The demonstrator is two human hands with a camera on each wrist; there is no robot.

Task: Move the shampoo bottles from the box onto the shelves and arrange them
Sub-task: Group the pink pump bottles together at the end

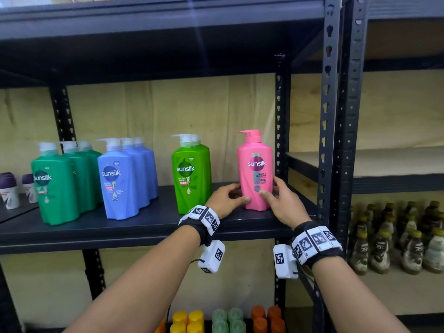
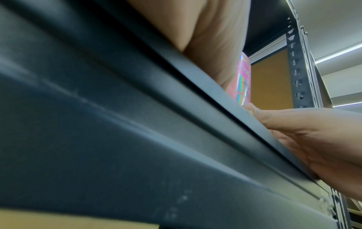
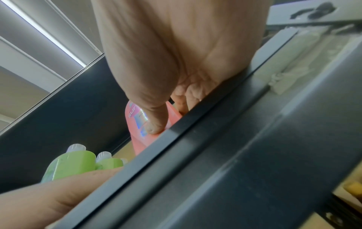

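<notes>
Where pink bottle (image 1: 255, 171) stands: dark shelf (image 1: 134, 227).

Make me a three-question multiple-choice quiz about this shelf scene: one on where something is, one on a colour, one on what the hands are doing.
1. Where does the pink bottle stand on the shelf?
A. Far left end
B. Right end, next to the light green bottles
C. Between the blue bottles and the dark green bottles

2. What colour is the pink bottle's pump?
A. White
B. Blue
C. Pink

3. What are the hands doing?
A. Both hold the pink bottle low down
B. Only the left hand touches it
C. Both hang free

Answers:
1. B: it is the rightmost bottle, by the rack's post.
2. C: the pump matches the body; the other bottles' pumps are white.
3. A: left hand and right hand grip its lower sides, thumbs on the front.
</notes>
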